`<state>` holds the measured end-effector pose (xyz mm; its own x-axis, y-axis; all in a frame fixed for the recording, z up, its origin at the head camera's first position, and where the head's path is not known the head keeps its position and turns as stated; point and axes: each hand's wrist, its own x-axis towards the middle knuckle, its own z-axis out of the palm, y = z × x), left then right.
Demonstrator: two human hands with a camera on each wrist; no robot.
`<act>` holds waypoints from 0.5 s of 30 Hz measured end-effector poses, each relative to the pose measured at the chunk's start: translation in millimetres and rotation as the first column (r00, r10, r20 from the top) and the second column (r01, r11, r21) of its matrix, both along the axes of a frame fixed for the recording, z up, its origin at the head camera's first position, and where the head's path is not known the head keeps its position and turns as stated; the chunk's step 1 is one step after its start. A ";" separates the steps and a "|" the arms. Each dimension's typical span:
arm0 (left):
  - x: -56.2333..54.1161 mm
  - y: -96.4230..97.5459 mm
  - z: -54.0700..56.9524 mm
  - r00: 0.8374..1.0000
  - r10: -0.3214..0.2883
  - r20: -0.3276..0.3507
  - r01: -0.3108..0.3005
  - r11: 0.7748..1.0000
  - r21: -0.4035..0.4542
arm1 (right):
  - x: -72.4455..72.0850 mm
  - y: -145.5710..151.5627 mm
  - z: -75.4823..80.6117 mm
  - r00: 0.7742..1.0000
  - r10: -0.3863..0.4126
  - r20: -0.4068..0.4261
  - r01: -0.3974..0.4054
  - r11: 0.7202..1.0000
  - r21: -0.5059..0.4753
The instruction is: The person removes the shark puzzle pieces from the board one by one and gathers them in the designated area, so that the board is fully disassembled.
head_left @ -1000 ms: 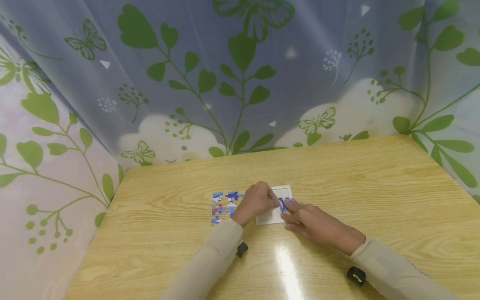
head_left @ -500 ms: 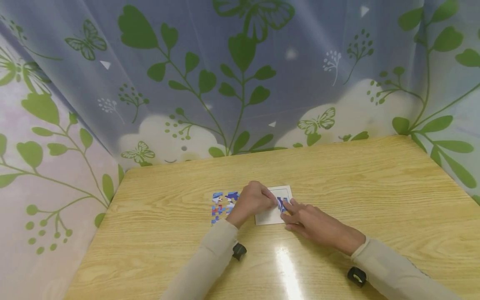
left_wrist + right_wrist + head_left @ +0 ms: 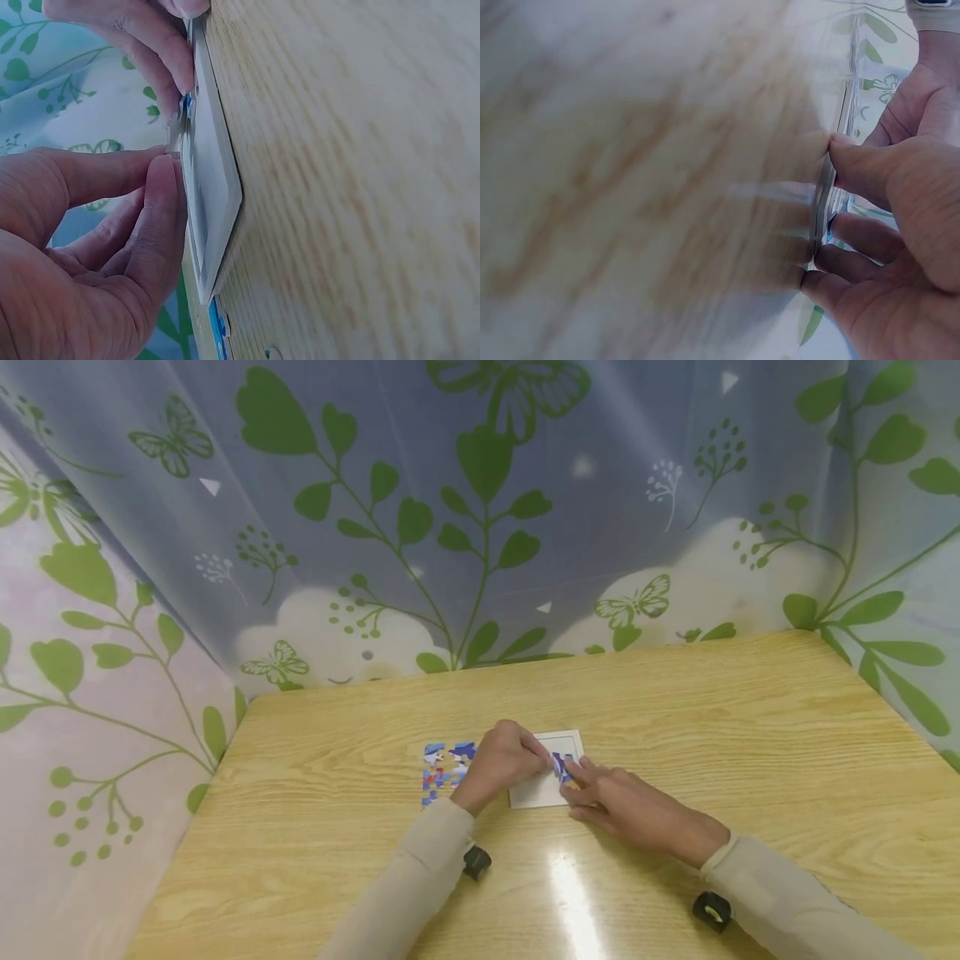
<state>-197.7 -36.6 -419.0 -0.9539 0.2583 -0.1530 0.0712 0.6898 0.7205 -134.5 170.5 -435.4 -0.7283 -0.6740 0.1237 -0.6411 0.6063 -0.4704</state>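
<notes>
A white puzzle tray [image 3: 531, 790] lies on the table, with blue-and-white jigsaw pieces [image 3: 562, 767] in its right part. My left hand [image 3: 507, 763] is over the tray's left side; in the left wrist view its thumb and index finger [image 3: 120, 166] pinch the edge of a thin jigsaw piece [image 3: 175, 133] just above the tray. My right hand [image 3: 626, 800] holds the tray's right front corner, thumb [image 3: 855, 159] at the edge, with a finger resting on the pieces. Its fingers hide part of the picture.
Left of the tray, several loose jigsaw pieces [image 3: 435, 773] lie in rows, partly hidden by my left hand and sleeve. The wooden table [image 3: 330, 760] meets a leaf-patterned curtain [image 3: 360, 543] at the back and sides. Each wrist wears a black camera mount [image 3: 477, 862].
My left hand has shifted slightly left, and the blue piece at its fingertips has moved left with it. My right hand stays on the tray's corner.
</notes>
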 end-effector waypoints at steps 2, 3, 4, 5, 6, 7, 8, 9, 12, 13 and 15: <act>0.1 -1.1 0.7 1.000 0.013 -0.002 -0.013 1.000 0.003 | 0.0 -0.3 0.3 1.000 0.004 -0.005 -0.004 1.000 -0.002; 0.1 -1.9 1.4 1.000 0.021 -0.005 -0.021 1.000 0.003 | 0.0 -0.4 0.2 1.000 0.006 -0.010 -0.006 1.000 -0.003; 0.1 -2.9 2.3 1.000 0.028 -0.010 -0.028 1.000 0.001 | 0.0 -0.3 -0.2 1.000 0.007 -0.014 -0.007 1.000 -0.003; 0.3 -4.1 3.3 0.999 0.035 -0.012 -0.035 0.999 0.006 | 0.0 -0.3 -0.1 1.000 0.008 -0.019 -0.008 1.000 -0.004; 0.7 -5.8 4.7 0.999 0.041 -0.011 -0.041 0.999 0.015 | 0.2 -0.1 0.1 1.000 0.006 -0.020 -0.007 1.000 -0.003; 1.1 -8.1 6.0 0.999 0.042 -0.014 -0.042 0.999 0.027 | 0.4 -0.1 0.4 1.000 0.006 -0.018 -0.006 1.000 -0.002; 1.5 -10.5 7.3 0.999 0.042 -0.015 -0.041 0.999 0.032 | 0.5 0.0 0.6 1.000 0.005 -0.016 -0.005 1.000 -0.001; 2.0 -13.1 9.0 0.999 0.041 -0.012 -0.041 0.998 0.042 | 0.4 0.2 0.6 1.000 0.005 -0.017 -0.005 1.000 0.000; 3.4 -22.1 13.4 0.999 0.044 0.012 -0.045 0.996 0.077 | 0.3 0.6 0.2 1.000 0.001 -0.010 -0.001 1.000 0.002; 4.0 -25.4 14.6 0.999 0.045 0.015 -0.046 0.996 0.080 | 0.1 0.6 -0.4 1.000 0.002 -0.012 -0.002 1.000 0.001; 4.9 -32.1 16.5 0.998 0.051 0.023 -0.053 0.995 0.085 | -0.4 0.6 -1.5 1.000 0.007 -0.018 -0.007 1.000 0.001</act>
